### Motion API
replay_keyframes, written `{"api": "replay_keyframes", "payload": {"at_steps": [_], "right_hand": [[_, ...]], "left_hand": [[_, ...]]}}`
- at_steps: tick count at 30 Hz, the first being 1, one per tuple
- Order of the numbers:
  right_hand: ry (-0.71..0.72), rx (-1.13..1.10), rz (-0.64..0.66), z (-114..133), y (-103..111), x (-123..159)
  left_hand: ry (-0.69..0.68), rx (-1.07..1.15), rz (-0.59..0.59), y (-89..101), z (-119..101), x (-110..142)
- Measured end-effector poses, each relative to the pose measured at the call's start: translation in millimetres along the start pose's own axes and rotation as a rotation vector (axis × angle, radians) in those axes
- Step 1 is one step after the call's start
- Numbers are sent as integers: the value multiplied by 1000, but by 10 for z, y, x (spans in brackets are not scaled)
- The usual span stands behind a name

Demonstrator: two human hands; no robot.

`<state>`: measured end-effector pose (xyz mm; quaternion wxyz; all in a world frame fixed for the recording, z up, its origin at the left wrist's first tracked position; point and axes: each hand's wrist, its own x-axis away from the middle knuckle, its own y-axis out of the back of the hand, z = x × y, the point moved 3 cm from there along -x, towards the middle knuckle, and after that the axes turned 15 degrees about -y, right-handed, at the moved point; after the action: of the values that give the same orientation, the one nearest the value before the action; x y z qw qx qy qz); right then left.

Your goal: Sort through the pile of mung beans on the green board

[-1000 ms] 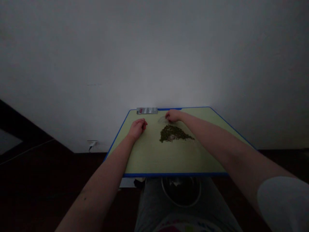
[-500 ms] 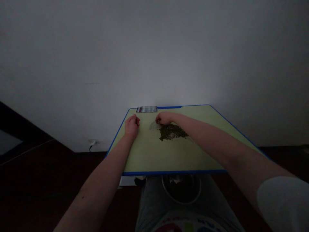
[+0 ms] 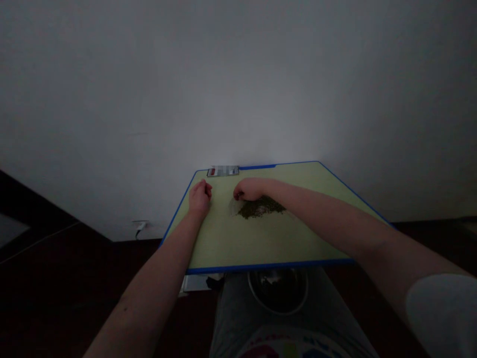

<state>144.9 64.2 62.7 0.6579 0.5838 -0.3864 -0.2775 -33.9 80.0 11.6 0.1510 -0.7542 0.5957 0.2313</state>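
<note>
My right hand reaches across the board, its fingertips pinched together at the upper left edge of a pile of small greenish-brown grains. What the fingertips hold, if anything, is too small and dark to make out. Beside them lies a faint clear piece, perhaps plastic, partly covered. My left hand rests near the left edge of the board, fingers curled in, and the inside of the hand is hidden. Both lie on a pale yellow-green board with a blue rim.
A phone lies at the board's far left corner, close to the wall. On my lap under the near edge sits a round metal bowl. A plug is in a wall socket at the left.
My right hand has come slightly nearer, over the edge of the pile, now covering more of the clear piece. My left hand stays in place. The view has shifted a little.
</note>
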Motion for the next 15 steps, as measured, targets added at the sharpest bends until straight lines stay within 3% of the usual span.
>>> {"api": "replay_keyframes", "payload": {"at_steps": [15], "right_hand": [[163, 9, -12, 109, -10, 304]], "left_hand": [[15, 81, -4, -8, 35, 1]]}}
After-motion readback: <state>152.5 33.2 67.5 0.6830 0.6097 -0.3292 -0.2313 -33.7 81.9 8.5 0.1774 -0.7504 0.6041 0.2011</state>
